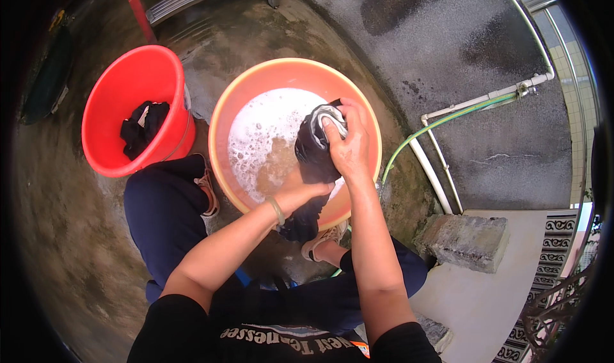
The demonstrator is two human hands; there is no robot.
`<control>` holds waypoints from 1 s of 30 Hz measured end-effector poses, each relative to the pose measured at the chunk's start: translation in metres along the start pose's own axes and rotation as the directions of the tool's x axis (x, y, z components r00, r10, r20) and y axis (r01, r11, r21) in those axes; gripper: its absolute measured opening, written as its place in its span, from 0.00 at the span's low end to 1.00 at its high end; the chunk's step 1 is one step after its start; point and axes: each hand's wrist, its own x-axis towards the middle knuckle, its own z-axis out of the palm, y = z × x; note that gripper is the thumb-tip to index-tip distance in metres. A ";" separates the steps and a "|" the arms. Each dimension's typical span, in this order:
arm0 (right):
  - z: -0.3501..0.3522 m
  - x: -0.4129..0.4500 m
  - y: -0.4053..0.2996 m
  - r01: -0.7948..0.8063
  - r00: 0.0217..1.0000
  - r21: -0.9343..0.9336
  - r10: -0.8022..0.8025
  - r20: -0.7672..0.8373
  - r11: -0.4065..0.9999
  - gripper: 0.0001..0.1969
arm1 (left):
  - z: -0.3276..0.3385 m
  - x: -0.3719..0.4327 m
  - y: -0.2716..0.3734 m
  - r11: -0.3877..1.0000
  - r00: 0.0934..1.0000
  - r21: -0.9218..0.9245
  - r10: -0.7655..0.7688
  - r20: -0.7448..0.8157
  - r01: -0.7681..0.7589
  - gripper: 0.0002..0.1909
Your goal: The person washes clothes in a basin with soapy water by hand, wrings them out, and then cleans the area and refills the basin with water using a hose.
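Observation:
A dark wet cloth garment (314, 156) is held over the right side of an orange plastic basin (295, 64). My right hand (352, 142) grips its bunched upper end, where a pale grey rolled part shows under my thumb. My left hand (307, 190), with a bangle on the wrist, supports the garment from below; its fingers are partly hidden behind the cloth. The lower part of the garment hangs over the basin's near rim. Foamy white suds (254, 132) float on cloudy water in the basin.
A red bucket (108, 123) with dark cloth (146, 125) inside stands at the left. A green hose (407, 144) runs from a wall tap (523, 90) along white pipes to beside the basin. A concrete block (465, 240) lies at the right, and a metal bench or ladder (196, 1) at the top.

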 end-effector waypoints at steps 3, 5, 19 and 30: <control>-0.026 -0.002 -0.026 -0.110 0.972 0.321 0.034 0.234 0.941 0.33 | -0.020 -0.003 0.013 0.902 0.998 -0.431 -0.051 -0.039 0.030 0.18; -0.050 -0.013 -0.011 -0.293 0.936 0.561 0.113 0.333 0.774 0.47 | -0.037 -0.005 0.040 0.806 0.999 -0.589 -0.041 0.032 0.052 0.19; -0.049 -0.041 0.010 0.143 0.989 0.969 -0.008 -0.145 0.201 0.38 | -0.030 0.028 0.150 0.644 0.999 -0.765 -0.037 -0.010 0.016 0.20; 0.023 0.002 0.033 -0.836 0.468 0.543 0.414 0.781 -0.078 0.19 | 0.046 0.014 0.119 0.630 0.691 0.355 0.720 0.066 -0.691 0.36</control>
